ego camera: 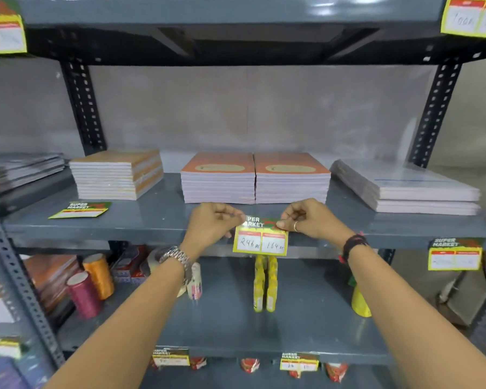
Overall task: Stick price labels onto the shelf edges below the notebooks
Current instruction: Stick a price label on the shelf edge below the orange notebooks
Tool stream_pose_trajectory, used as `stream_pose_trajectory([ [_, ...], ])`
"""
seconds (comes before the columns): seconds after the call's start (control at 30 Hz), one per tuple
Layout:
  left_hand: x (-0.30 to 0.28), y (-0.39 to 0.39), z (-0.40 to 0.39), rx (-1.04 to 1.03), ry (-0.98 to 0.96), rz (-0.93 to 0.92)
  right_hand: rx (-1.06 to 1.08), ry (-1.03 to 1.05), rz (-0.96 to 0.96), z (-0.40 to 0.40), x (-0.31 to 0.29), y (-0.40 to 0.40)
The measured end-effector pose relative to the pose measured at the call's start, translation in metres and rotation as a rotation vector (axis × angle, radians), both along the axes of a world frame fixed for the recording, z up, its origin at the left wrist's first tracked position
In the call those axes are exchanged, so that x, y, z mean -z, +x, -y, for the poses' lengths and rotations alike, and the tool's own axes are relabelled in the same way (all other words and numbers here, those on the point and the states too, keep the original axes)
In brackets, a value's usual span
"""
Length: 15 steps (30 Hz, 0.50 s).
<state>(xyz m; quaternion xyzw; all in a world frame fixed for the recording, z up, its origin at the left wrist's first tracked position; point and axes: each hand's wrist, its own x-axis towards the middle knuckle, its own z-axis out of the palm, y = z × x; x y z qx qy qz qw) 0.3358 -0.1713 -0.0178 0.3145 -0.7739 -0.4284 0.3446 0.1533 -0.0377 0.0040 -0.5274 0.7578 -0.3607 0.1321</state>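
The grey steel shelf (141, 223) that carries the notebooks is the landmark here. On it, near its middle, stand two side-by-side stacks of orange-covered paper notebooks (255, 178); left of them a tan-covered stack (115, 175), right of them a pale plastic-wrapped stack (404, 189).

Directly below the orange stacks, both hands pinch the top corners of a yellow-and-green paper price label with handwritten prices (261, 237), folded over the shelf's front edge. The left hand (212, 223) has its grip closed on the label's upper left corner, the right hand (306, 217) closed on the upper right. The label looks placed but not yet released or smoothed.

At the shelf's right end, a matching label (455, 254) already hangs below the wrapped stack. Towards the left, a spare label (79, 210) lies flat on the shelf before the tan stack, unstuck. So roughly one is done, one in hand, one left.
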Motion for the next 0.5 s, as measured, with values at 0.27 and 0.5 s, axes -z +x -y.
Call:
stream_pose_trajectory([
  [0.27, 0.021, 0.013, -0.012, -0.054, -0.328, 0.140, 0.059, -0.134, -0.084, -0.019, 0.029, 0.018],
  [0.5, 0.024, 0.005, -0.005, -0.085, -0.354, 0.099, 0.140, -0.167, -0.152, -0.010, 0.035, 0.017],
])
